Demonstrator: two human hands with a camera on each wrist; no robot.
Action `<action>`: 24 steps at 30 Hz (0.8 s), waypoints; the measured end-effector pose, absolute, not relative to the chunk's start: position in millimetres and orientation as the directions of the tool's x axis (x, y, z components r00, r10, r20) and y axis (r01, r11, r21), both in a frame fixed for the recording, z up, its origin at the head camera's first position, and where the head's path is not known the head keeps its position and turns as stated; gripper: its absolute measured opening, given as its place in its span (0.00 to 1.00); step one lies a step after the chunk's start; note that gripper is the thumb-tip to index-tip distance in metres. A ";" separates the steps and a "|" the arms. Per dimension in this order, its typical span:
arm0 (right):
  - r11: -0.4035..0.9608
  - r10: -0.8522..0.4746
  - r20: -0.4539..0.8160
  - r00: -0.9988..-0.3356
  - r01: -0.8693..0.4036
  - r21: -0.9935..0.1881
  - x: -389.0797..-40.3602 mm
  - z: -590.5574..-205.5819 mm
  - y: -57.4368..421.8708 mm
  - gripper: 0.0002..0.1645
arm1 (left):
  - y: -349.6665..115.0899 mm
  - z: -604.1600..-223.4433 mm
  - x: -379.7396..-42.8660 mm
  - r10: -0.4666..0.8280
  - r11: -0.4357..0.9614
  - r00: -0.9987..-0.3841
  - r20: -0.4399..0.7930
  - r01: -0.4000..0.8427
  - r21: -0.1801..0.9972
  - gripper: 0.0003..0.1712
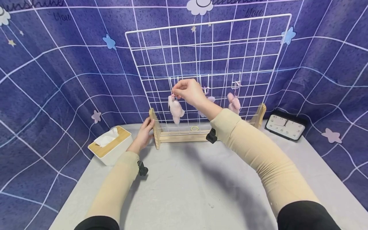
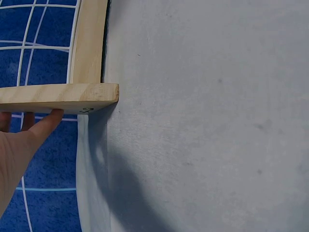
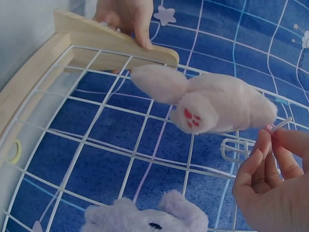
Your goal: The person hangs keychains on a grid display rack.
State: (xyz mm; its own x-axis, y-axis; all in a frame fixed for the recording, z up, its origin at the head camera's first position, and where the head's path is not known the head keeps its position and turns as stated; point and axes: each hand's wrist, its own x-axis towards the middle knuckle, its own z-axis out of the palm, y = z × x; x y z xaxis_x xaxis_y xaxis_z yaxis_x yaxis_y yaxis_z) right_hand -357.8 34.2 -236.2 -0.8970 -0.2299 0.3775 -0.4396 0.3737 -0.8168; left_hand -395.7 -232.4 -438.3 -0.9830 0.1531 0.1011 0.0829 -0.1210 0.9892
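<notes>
My right hand (image 1: 191, 92) pinches the small pink strap (image 3: 269, 128) at the top of a pale pink plush keychain (image 1: 176, 110), in front of the white wire grid (image 1: 208, 22). In the right wrist view, a white wire hook (image 3: 234, 150) on the grid is close to my fingertips. The plush toy hangs with a red paw print showing. My left hand (image 1: 143, 135) grips the left wooden end piece (image 1: 155, 129) of the grid's stand, thumb and fingers on it. A lilac plush toy (image 3: 145, 217) and another pink plush toy (image 1: 234, 103) hang farther right.
A tissue box (image 1: 110, 142) with a wooden lid stands left of the grid. A black-framed clock (image 1: 285, 125) is at the right. A yellow-green ring (image 1: 194, 128) shows low behind the grid. Blue patterned curtain (image 1: 72, 80) surrounds the grey-white table (image 1: 184, 191).
</notes>
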 end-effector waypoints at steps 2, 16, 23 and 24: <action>0.376 -0.229 0.383 -0.895 -0.445 -0.813 -358.1 -236.3 34.0 0.05 | -233.3 -442.1 -398.9 0.144 -0.117 -0.984 0.102 0.085 0.989 0.32; 0.395 -0.227 0.391 -0.892 -0.451 -0.800 -360.6 -238.2 34.1 0.06 | -229.5 -435.0 -392.7 0.142 -0.126 -0.985 0.101 0.083 0.989 0.32; 0.431 -0.233 0.404 -0.884 -0.467 -0.772 -357.0 -238.1 35.0 0.07 | -232.2 -441.5 -398.4 0.127 -0.102 -0.988 0.092 0.079 0.992 0.32; 0.440 -0.237 0.409 -0.881 -0.473 -0.763 -355.7 -237.7 34.8 0.07 | -232.2 -442.1 -398.4 0.120 -0.101 -0.988 0.094 0.082 0.992 0.32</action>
State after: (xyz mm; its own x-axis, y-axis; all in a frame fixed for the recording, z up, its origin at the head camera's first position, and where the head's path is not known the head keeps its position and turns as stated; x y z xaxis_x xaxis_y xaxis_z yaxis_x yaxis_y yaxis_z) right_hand -355.7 34.8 -237.7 -0.8810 -0.2370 0.4094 -0.4730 0.4402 -0.7632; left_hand -398.4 -232.2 -442.1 -0.9883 0.1205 0.0940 0.0821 -0.1006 0.9915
